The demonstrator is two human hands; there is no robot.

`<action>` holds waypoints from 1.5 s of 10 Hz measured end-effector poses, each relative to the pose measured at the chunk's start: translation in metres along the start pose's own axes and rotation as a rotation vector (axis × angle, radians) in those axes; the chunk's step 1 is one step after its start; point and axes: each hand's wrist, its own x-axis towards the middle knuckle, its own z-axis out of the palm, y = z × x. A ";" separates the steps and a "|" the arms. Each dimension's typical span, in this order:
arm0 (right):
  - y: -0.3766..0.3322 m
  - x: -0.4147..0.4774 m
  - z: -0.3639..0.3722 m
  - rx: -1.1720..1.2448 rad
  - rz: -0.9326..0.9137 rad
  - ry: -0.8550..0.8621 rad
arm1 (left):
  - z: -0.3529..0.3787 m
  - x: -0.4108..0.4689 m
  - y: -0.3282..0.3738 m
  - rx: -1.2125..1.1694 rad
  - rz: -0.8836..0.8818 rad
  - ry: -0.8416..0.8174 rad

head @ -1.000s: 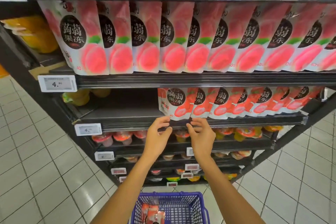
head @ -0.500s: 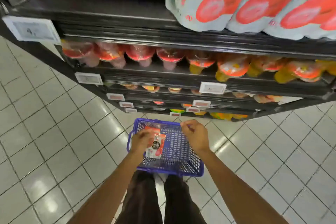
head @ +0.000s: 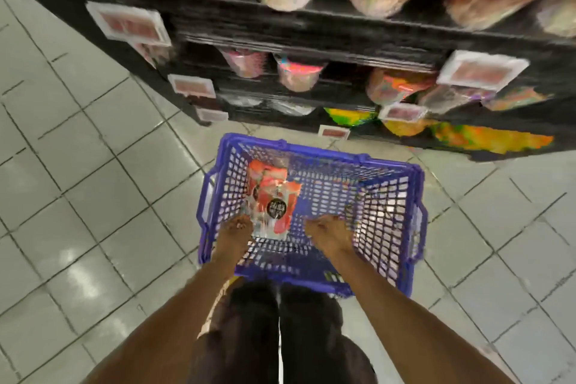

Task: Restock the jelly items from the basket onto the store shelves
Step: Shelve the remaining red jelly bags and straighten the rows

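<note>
A blue plastic basket stands on the tiled floor in front of my legs. Inside it, towards the left, lie red-and-white jelly pouches with a black round label. My left hand reaches into the basket and grips the top pouch at its lower left edge. Beside the pouches, my right hand is also inside the basket; its fingers are loosely curled and hold nothing that I can see. The picture is blurred by motion.
Black store shelves rise just beyond the basket, filled with jelly cups and bags, with price tags along their front edges. Grey floor tiles spread to the left and right.
My hands left the pouch row on the upper shelf and went down into the basket. The view dropped to the floor. My left hand took hold of a pouch.
</note>
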 end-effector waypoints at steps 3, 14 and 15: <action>0.054 0.169 0.105 0.069 0.175 -0.095 | 0.060 0.186 -0.043 0.333 0.176 0.144; -0.048 -0.145 -0.077 0.812 -0.154 0.037 | -0.023 -0.136 0.108 -0.209 0.196 0.065; -0.094 -0.219 -0.115 0.818 -0.239 0.051 | -0.058 -0.219 0.148 -0.216 0.317 0.037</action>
